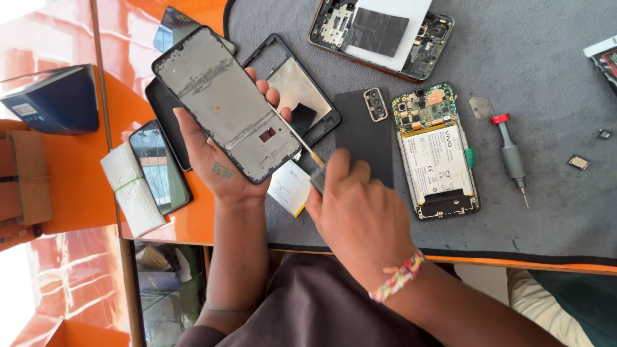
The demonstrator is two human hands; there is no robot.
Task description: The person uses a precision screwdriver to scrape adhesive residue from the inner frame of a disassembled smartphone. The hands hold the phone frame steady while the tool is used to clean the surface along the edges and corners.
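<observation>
Right hand (360, 205), nearest the camera, fingers closed on a thin metal-bladed tool (301, 142); tip meets the right edge of the phone frame (226, 104). Left hand (215, 160) cradles that frame from below, fingers curled around it, tilted above the left part of the grey mat (553, 205).

Judgement: keep the blade shallow along the edge, frame braced in the palm, light pressure so the tip does not skid.

On the mat: opened phone with battery (437, 153), black back cover (366, 132), red-capped screwdriver (511, 154). A 2nd opened phone (379, 32) is cut off at the far edge.

Tool tip contact is too small to make out. The tool's handle is hidden in the fist.
</observation>
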